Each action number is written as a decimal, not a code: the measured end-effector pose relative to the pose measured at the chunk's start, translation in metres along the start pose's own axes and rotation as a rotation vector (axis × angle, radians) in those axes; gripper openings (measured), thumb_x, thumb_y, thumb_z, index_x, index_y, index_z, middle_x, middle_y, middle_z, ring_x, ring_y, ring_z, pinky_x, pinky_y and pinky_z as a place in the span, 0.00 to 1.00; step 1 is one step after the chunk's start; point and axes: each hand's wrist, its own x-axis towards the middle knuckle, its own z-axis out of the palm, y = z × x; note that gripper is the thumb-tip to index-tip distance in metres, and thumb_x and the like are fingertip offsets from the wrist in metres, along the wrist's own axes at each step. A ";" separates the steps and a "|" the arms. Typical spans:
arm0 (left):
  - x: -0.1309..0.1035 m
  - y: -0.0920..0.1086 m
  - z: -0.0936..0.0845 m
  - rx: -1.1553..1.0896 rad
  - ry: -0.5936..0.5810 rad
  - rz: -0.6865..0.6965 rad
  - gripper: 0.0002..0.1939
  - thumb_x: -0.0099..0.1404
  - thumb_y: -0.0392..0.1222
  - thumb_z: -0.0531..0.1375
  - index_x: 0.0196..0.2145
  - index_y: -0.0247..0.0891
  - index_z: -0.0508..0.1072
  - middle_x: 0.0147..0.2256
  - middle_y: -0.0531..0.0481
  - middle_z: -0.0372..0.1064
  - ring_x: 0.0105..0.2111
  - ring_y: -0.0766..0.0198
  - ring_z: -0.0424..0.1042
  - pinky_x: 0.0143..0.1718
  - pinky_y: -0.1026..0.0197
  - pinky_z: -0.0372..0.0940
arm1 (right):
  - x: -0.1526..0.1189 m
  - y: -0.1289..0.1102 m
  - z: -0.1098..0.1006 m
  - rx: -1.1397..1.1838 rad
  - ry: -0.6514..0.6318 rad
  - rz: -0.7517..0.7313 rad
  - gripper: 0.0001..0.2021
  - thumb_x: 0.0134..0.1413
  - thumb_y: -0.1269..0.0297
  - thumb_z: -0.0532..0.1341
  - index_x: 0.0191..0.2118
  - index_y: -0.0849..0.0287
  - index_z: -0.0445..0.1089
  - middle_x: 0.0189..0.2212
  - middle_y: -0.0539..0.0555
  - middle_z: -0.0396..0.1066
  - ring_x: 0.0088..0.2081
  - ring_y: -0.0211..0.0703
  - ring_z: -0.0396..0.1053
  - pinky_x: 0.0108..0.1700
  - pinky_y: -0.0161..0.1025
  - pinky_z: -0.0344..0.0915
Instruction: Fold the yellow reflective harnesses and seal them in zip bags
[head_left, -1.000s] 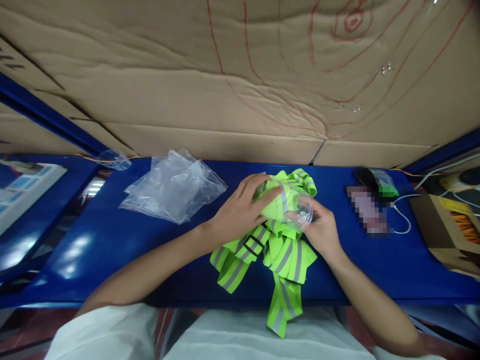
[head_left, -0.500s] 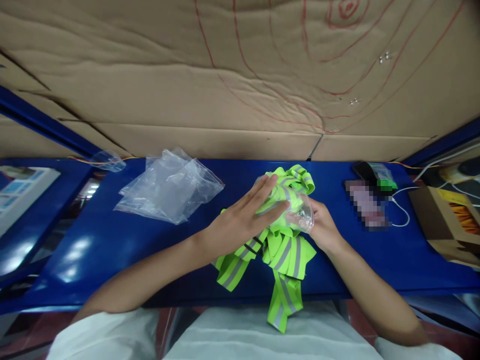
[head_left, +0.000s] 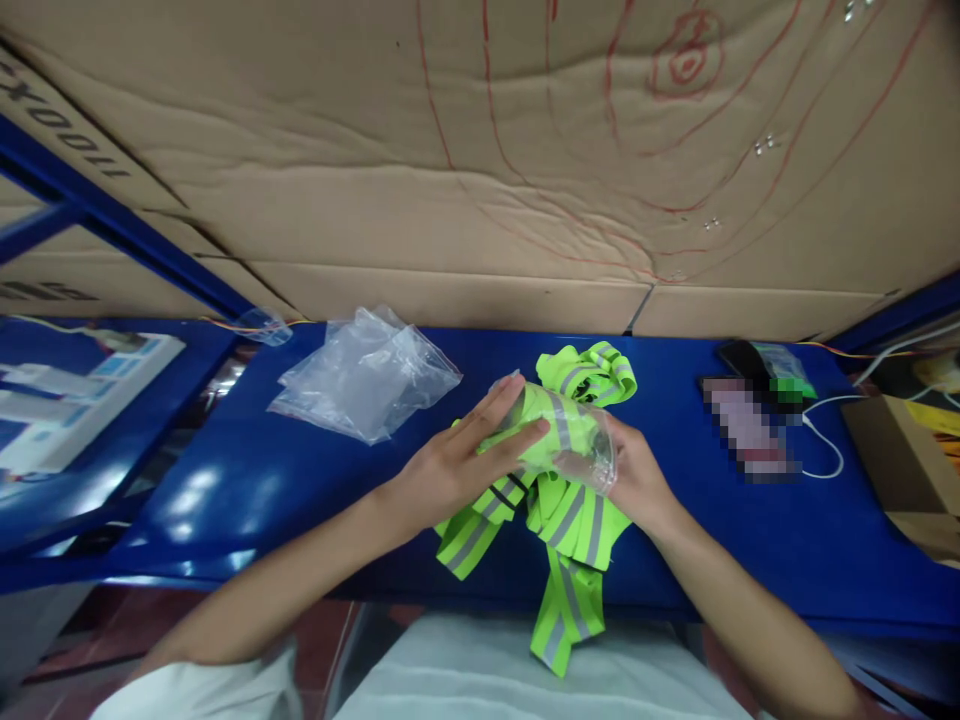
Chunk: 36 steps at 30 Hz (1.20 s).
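Observation:
In the head view, a clear plastic bag (head_left: 600, 462) with a folded lime-yellow reflective strap (head_left: 556, 422) in it is between my two hands. My left hand (head_left: 454, 455) clasps the bag's left side, long fingers along the far side and thumb across the front. At the right end, my right hand (head_left: 636, 468) grips the bag; some of its fingers show through the plastic, partly hidden. Below lies a heap of lime-yellow reflective straps (head_left: 577, 525) with grey stripes and a black buckle or slider, one end hanging over the table edge. Another coiled strap (head_left: 619, 372) rests just behind.
Flat clear zip bags (head_left: 367, 375) lie on the blue table (head_left: 217, 480) to the left, near a clear plastic cup (head_left: 264, 326). A pixelated phone-like object (head_left: 750, 425), a white cable (head_left: 836, 455) and an open cardboard box (head_left: 892, 460) are at right. Cardboard (head_left: 450, 225) walls the back.
The bag with the strap in it has come apart from the coil behind and shows more plainly between my hands. My left hand has shifted slightly left and down. The camera view has moved.

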 end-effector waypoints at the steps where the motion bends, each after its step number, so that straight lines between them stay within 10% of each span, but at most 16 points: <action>1: -0.005 -0.003 0.004 -0.004 0.021 0.007 0.42 0.74 0.32 0.59 0.77 0.52 0.45 0.77 0.42 0.37 0.73 0.47 0.56 0.68 0.44 0.69 | 0.000 0.002 0.002 0.008 0.004 0.007 0.22 0.47 0.57 0.77 0.49 0.53 0.79 0.46 0.54 0.81 0.46 0.51 0.79 0.49 0.46 0.76; 5: -0.019 -0.017 0.017 -0.079 0.147 0.056 0.39 0.71 0.25 0.58 0.74 0.49 0.55 0.77 0.42 0.40 0.72 0.49 0.59 0.67 0.51 0.71 | 0.002 0.014 -0.004 -0.050 0.039 0.005 0.23 0.43 0.59 0.79 0.48 0.54 0.80 0.50 0.55 0.80 0.51 0.55 0.78 0.54 0.49 0.75; 10: -0.018 -0.033 0.018 -0.484 0.348 -0.283 0.19 0.75 0.35 0.59 0.61 0.44 0.72 0.57 0.42 0.76 0.54 0.60 0.80 0.56 0.57 0.78 | 0.007 0.021 -0.025 0.148 0.213 0.146 0.28 0.43 0.55 0.79 0.52 0.52 0.78 0.49 0.55 0.81 0.44 0.53 0.81 0.47 0.48 0.78; 14: -0.010 -0.034 0.013 -0.992 0.254 -0.472 0.30 0.68 0.55 0.68 0.61 0.38 0.69 0.48 0.40 0.77 0.40 0.61 0.80 0.41 0.60 0.77 | 0.002 0.022 -0.024 0.242 0.159 0.166 0.31 0.43 0.56 0.79 0.56 0.51 0.76 0.55 0.57 0.78 0.50 0.56 0.79 0.52 0.49 0.78; 20: -0.008 -0.027 0.006 -1.062 0.269 -0.474 0.19 0.70 0.53 0.67 0.31 0.36 0.70 0.31 0.50 0.73 0.31 0.67 0.72 0.34 0.64 0.68 | -0.009 0.030 -0.013 0.135 0.018 0.112 0.30 0.42 0.61 0.79 0.53 0.51 0.76 0.51 0.57 0.79 0.49 0.53 0.78 0.50 0.45 0.77; 25: -0.007 -0.040 -0.002 -1.281 0.581 -0.636 0.17 0.68 0.53 0.68 0.33 0.38 0.71 0.31 0.51 0.76 0.26 0.68 0.72 0.26 0.66 0.66 | 0.001 0.018 -0.027 0.464 0.232 0.071 0.22 0.40 0.65 0.76 0.45 0.53 0.77 0.38 0.52 0.80 0.37 0.49 0.79 0.47 0.48 0.78; 29: -0.006 -0.068 -0.005 -1.285 0.894 -0.917 0.19 0.63 0.52 0.72 0.33 0.40 0.67 0.28 0.55 0.72 0.21 0.69 0.70 0.20 0.67 0.62 | 0.016 -0.005 -0.039 0.596 0.378 -0.018 0.20 0.48 0.66 0.67 0.50 0.50 0.78 0.44 0.52 0.81 0.54 0.56 0.77 0.61 0.56 0.72; 36: -0.002 -0.075 0.000 -1.333 0.824 -0.889 0.32 0.61 0.54 0.73 0.52 0.49 0.58 0.37 0.55 0.77 0.30 0.60 0.80 0.36 0.57 0.75 | 0.020 0.006 -0.035 0.558 0.473 0.097 0.21 0.52 0.67 0.67 0.53 0.52 0.78 0.50 0.52 0.80 0.60 0.55 0.73 0.64 0.54 0.68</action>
